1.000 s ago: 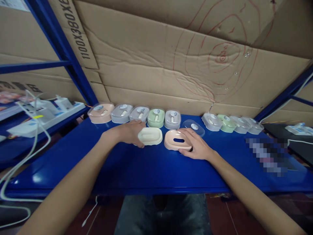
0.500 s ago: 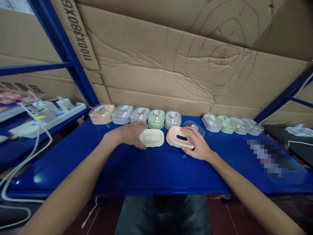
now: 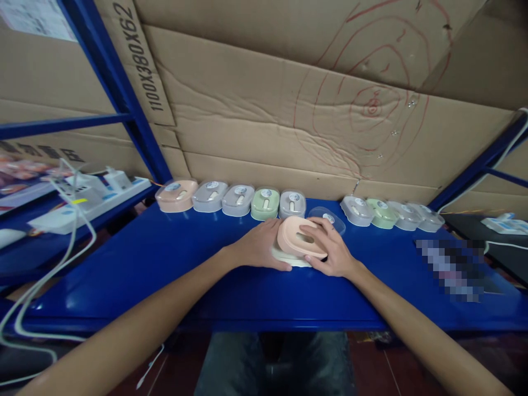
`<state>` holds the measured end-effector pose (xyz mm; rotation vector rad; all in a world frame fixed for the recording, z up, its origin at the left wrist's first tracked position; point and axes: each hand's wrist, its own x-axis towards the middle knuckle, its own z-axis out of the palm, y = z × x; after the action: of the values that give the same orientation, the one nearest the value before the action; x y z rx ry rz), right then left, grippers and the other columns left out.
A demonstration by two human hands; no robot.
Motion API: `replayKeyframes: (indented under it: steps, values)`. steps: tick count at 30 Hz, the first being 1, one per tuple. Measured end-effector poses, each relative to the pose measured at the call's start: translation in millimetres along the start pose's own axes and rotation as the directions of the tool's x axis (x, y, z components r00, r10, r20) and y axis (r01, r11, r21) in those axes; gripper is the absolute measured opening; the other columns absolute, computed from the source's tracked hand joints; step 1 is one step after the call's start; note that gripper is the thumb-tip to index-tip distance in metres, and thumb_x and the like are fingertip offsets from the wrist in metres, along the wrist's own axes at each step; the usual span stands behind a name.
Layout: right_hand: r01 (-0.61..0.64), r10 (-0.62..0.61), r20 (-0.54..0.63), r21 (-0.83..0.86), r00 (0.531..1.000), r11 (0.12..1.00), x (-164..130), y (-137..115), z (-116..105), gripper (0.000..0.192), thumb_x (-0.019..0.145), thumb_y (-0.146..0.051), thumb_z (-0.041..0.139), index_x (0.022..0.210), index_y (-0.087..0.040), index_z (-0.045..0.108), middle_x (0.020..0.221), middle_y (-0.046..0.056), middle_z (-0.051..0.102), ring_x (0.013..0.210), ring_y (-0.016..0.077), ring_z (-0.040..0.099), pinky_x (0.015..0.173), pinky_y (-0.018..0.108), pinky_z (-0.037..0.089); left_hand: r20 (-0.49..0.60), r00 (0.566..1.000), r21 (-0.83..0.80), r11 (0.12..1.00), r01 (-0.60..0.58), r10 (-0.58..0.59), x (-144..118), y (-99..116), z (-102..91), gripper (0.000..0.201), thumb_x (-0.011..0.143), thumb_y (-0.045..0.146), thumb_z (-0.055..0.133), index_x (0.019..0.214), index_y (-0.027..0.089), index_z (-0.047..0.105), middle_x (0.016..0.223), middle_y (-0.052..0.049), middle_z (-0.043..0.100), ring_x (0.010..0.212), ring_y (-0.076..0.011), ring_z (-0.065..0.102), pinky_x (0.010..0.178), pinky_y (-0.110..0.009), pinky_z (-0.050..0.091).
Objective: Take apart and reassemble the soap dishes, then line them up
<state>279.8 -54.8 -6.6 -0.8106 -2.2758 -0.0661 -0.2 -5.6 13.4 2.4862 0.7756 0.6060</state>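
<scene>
My right hand (image 3: 330,250) grips a pink plastic soap-dish tray (image 3: 289,237) with an oval slot, thumb at its near edge and fingers over its far side. Under the tray lies a cream base (image 3: 297,263), mostly covered, with only its near left edge showing. The tray sits tilted over the base; whether it is seated cannot be made out. My left hand (image 3: 259,245) curls round the base's left side, its thumb along the near edge. Just behind my right hand, a clear lid (image 3: 328,219) with a round sticker lies on the blue table (image 3: 231,297).
Several lidded soap dishes stand along the back, among them a pink one (image 3: 176,196), a green one (image 3: 265,204) and a grey one (image 3: 358,211). Cardboard (image 3: 247,110) walls the rear. A power strip (image 3: 53,217) with white cables is at left. A blurred-out object (image 3: 449,269) lies right.
My left hand has moved right with the cream base, bringing it under the pink tray. My right hand keeps hold of the tray, now over the base.
</scene>
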Motion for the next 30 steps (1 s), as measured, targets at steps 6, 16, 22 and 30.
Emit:
replayKeyframes:
  steps: [6,16,22,30]
  values:
    - [0.011,-0.011,0.019,-0.003,1.0,1.0,-0.8,1.3,1.3,0.068,0.098,-0.048,0.07,0.16,-0.031,0.048,0.155,0.018,0.048,0.14,0.0402,0.057,0.109,0.065,0.056,-0.051,0.996,-0.061,0.996,0.066,-0.069,0.0,-2.8,1.3,0.138,0.054,0.066,0.101,0.167,0.026,0.033,0.168,-0.021,0.046,0.154,-0.0478,0.046,0.124,-0.068,0.04]
    - [0.036,-0.031,0.101,-0.043,0.994,0.998,3.2,-4.0,-0.3,0.064,0.099,-0.051,0.068,0.157,-0.028,0.052,0.151,0.019,0.054,0.142,0.0411,0.056,0.11,0.065,0.053,-0.01,1.0,-0.052,0.998,-0.017,0.017,-2.3,-2.3,-4.0,0.12,0.065,0.066,0.096,0.163,0.026,0.04,0.166,-0.017,0.049,0.154,-0.0435,0.046,0.127,-0.063,0.038]
    - [0.055,-0.048,0.135,-0.05,0.99,0.997,5.0,-5.2,0.7,0.062,0.1,-0.052,0.07,0.154,-0.026,0.054,0.152,0.02,0.057,0.142,0.0397,0.056,0.113,0.064,0.051,-0.007,0.998,-0.029,0.998,-0.055,0.055,-2.4,-1.8,-3.8,0.117,0.069,0.067,0.094,0.164,0.026,0.04,0.165,-0.018,0.049,0.155,-0.043,0.044,0.128,-0.062,0.037]
    - [0.063,-0.057,0.151,-0.031,0.987,0.998,7.6,-6.3,1.2,0.059,0.099,-0.049,0.071,0.15,-0.024,0.056,0.151,0.02,0.059,0.138,0.0387,0.058,0.112,0.063,0.051,-0.064,0.988,-0.024,0.99,-0.139,0.137,0.5,-6.4,1.3,0.093,0.069,0.058,0.096,0.147,0.025,0.056,0.142,-0.014,0.063,0.135,-0.0404,0.06,0.116,-0.059,0.049]
